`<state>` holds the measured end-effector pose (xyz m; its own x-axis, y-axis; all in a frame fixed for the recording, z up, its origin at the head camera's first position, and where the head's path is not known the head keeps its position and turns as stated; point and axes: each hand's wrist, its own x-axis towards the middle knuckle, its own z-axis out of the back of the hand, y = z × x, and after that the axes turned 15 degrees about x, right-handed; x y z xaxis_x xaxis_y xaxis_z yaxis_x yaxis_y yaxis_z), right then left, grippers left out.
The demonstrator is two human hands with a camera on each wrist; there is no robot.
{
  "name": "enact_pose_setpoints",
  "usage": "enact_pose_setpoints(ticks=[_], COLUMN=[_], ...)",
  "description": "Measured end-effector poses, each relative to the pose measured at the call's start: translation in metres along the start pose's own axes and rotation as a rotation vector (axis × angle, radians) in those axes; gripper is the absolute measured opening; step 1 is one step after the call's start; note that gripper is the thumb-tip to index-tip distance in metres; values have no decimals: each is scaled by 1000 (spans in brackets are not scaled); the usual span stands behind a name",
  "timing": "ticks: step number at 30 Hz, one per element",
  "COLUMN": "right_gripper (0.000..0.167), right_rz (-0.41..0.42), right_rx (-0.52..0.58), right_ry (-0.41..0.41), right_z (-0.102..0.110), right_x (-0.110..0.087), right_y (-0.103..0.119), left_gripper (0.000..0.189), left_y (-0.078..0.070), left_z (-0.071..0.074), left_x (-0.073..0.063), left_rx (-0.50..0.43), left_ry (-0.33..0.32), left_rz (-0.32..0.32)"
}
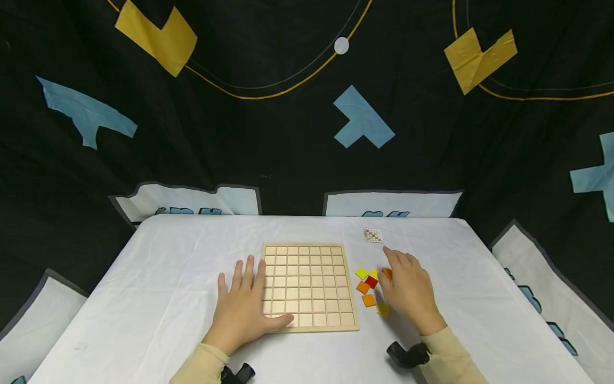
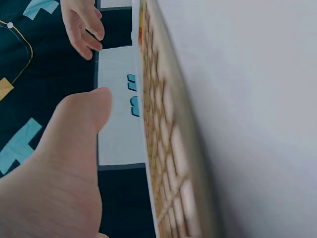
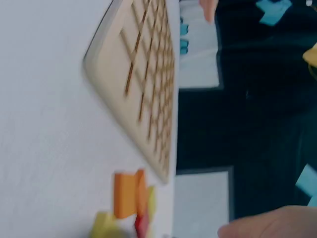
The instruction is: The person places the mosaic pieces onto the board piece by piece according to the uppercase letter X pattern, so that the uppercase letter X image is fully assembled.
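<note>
A square wooden grid board (image 1: 316,266) lies flat on the table. My left hand (image 1: 242,314) is spread at its left side, fingers straight, with the thumb reaching over the lower left cells. Right of the board is a loose group of small square tiles: a red tile (image 1: 371,282), yellow tiles (image 1: 362,273) and orange tiles (image 1: 369,300). Above this group hovers my right hand (image 1: 410,290), its index finger stretched forward and partly covering an orange tile (image 1: 387,272). In the left wrist view the right hand (image 2: 84,25) hangs with loosely bent fingers and nothing in them.
Beyond the right hand lies a small card (image 1: 373,235) printed with a coloured grid pattern. A white cloth (image 1: 144,298) covers the table. Behind it hangs a black curtain (image 1: 268,138) with blue and yellow tape shapes.
</note>
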<state>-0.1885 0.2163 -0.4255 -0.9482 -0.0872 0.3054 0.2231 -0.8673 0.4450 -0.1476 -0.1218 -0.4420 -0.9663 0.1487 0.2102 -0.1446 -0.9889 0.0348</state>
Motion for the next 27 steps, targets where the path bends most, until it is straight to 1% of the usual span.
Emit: enact_pose_setpoints(ticks=[5, 9, 11, 13, 16, 19, 23, 27], right_gripper=[51, 48, 48, 47, 45, 42, 34, 30], right_rz=[-63, -129, -152, -164, -160, -141, -119, -127], right_rx=[-14, 2, 13, 27, 46, 61, 73, 73], right_ry=[46, 93, 109, 116, 116, 112, 124, 140], right_z=[-6, -12, -15, -17, -21, -25, -31, -36], right_x=[6, 8, 9, 9, 9, 10, 13, 16], right_y=[-19, -30, -33, -35, -37, -38, -38, -38], left_gripper=[133, 135, 136, 137, 137, 137, 137, 136], left_y=[6, 10, 12, 13, 15, 16, 18, 18], left_z=[-11, -20, -24, -28, -33, -38, -45, -49], left_x=[-7, -10, -11, -11, -12, -12, -13, -13], left_rx=[-39, -83, -105, -126, -158, -171, -182, -206], left_ry=[25, 84, 112, 126, 115, 79, 30, 8], left_rz=[-17, -23, -23, -27, -38, -49, -46, -43])
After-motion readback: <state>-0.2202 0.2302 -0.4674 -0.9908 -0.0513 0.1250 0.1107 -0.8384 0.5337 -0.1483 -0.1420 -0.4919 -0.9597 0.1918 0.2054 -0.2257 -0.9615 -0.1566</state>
